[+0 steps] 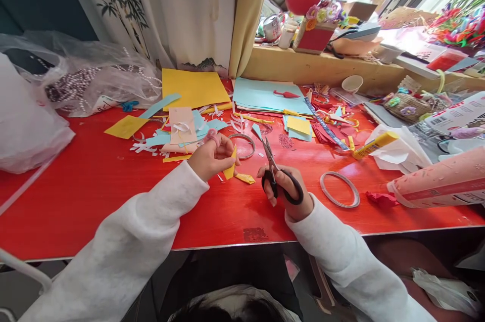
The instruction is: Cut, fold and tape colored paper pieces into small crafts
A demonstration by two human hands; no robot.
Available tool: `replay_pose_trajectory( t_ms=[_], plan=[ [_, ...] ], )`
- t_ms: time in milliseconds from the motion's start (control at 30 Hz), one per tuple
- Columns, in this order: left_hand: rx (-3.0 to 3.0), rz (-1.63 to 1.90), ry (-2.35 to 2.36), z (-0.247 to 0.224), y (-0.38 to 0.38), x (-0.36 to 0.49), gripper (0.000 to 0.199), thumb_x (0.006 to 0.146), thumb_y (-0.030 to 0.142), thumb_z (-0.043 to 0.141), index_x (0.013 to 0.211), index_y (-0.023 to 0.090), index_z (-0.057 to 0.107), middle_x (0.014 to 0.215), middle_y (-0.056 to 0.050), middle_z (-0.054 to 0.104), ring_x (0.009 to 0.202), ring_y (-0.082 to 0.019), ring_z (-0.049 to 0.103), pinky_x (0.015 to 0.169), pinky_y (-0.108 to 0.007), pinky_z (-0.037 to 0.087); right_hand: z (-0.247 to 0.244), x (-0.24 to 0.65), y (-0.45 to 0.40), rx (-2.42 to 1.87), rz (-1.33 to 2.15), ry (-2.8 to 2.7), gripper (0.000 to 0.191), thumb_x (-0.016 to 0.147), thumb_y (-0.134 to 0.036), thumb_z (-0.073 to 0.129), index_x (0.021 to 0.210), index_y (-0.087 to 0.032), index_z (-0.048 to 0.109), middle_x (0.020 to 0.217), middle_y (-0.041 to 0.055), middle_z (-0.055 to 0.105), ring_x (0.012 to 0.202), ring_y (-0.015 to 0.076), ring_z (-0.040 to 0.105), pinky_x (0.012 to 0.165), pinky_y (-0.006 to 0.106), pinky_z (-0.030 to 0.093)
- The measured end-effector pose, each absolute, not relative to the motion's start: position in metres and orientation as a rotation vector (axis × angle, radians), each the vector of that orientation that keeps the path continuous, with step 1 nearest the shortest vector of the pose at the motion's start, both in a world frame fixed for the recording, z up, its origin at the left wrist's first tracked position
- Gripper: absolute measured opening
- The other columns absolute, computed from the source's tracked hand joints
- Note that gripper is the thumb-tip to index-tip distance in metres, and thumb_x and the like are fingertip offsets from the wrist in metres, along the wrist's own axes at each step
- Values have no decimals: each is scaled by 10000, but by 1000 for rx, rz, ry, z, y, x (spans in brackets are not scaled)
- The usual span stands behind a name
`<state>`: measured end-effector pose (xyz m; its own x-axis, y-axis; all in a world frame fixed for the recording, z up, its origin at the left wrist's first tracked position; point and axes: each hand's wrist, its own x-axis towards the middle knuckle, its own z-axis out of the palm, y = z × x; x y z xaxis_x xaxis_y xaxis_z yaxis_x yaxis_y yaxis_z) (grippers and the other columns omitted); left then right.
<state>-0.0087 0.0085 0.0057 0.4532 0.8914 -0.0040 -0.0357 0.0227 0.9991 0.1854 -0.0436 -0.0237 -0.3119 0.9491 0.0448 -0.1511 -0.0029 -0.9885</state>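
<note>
My left hand (214,156) pinches a small yellow paper piece (230,166) between thumb and fingers over the red table (227,216). Black-handled scissors (272,161) are in my right hand (290,190), fingers through the loops, with the blades pointing up and away and slightly parted. Between the hands a small folded yellow piece (245,178) lies on the table. A roll of tape (242,146) rests just beyond my left hand. Small white scraps lie close by.
Blue sheets (265,95), a yellow sheet (193,88) and paper scraps cover the back. To the right are a tape ring (340,189), a glue stick (375,145) and a pink cylinder (439,180). Plastic bags (30,109) stand at left.
</note>
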Motion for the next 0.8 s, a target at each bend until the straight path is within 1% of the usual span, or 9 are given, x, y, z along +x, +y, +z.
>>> replay_pose_trajectory(
  t_ms=[67, 133, 200, 300, 400, 500, 567, 700, 800],
  plan=[
    [1358, 854, 891, 7, 9, -10, 334, 614, 223, 629, 803, 181, 357, 684, -4, 625, 489, -90, 544, 445, -214, 427, -24, 185, -43, -847, 1508, -1340, 426, 761, -532, 481, 877, -130, 562, 539, -2, 527, 413, 79, 476, 349, 181, 294],
    [1409, 869, 934, 8, 10, -11, 304, 644, 244, 624, 845, 164, 410, 737, -30, 651, 500, -70, 513, 449, -195, 392, -23, 184, -43, -813, 1482, -1357, 472, 727, -563, 500, 933, -142, 548, 643, 32, 556, 537, 114, 522, 361, 183, 336],
    [1475, 896, 952, 9, 11, -13, 267, 670, 278, 624, 856, 145, 486, 805, -55, 660, 555, -73, 520, 483, -199, 391, -22, 185, -42, -820, 1430, -1379, 491, 704, -562, 527, 980, -157, 531, 738, 57, 570, 639, 140, 532, 391, 197, 388],
    [1570, 927, 936, 12, 11, -16, 243, 681, 320, 626, 827, 133, 578, 834, -50, 640, 563, -76, 511, 519, -226, 420, -20, 186, -44, -855, 1383, -1417, 513, 700, -567, 524, 1023, -169, 517, 797, 72, 570, 682, 153, 526, 400, 208, 398],
    [1629, 971, 901, 15, 11, -17, 220, 689, 313, 624, 819, 136, 607, 778, -24, 599, 549, -68, 490, 542, -233, 443, -16, 186, -46, -934, 1398, -1482, 509, 672, -553, 573, 993, -160, 539, 742, 47, 551, 622, 129, 508, 404, 205, 363],
    [1586, 1016, 893, 16, 12, -17, 296, 647, 277, 672, 890, 139, 575, 743, 0, 544, 550, -61, 484, 508, -209, 435, -10, 183, -48, -1023, 1447, -1535, 499, 630, -550, 621, 917, -145, 566, 641, 4, 513, 517, 91, 469, 440, 222, 352],
    [1556, 1037, 885, 15, 12, -17, 328, 632, 272, 688, 895, 137, 547, 744, 4, 528, 547, -57, 481, 492, -200, 427, -7, 181, -49, -1076, 1483, -1556, 505, 614, -568, 624, 876, -140, 570, 584, -16, 491, 477, 85, 456, 453, 235, 351],
    [1559, 1054, 831, 13, 12, -16, 264, 699, 301, 625, 882, 136, 529, 718, 7, 515, 541, -56, 481, 506, -205, 432, -5, 179, -50, -1156, 1535, -1569, 523, 588, -587, 628, 839, -132, 564, 513, -38, 470, 435, 83, 441, 449, 243, 346],
    [1583, 1062, 829, 13, 11, -16, 254, 706, 286, 615, 895, 139, 529, 740, 7, 512, 543, -50, 476, 508, -198, 425, -4, 177, -50, -1200, 1532, -1566, 521, 573, -584, 638, 812, -127, 564, 488, -41, 472, 419, 79, 434, 448, 242, 342]
  ],
)
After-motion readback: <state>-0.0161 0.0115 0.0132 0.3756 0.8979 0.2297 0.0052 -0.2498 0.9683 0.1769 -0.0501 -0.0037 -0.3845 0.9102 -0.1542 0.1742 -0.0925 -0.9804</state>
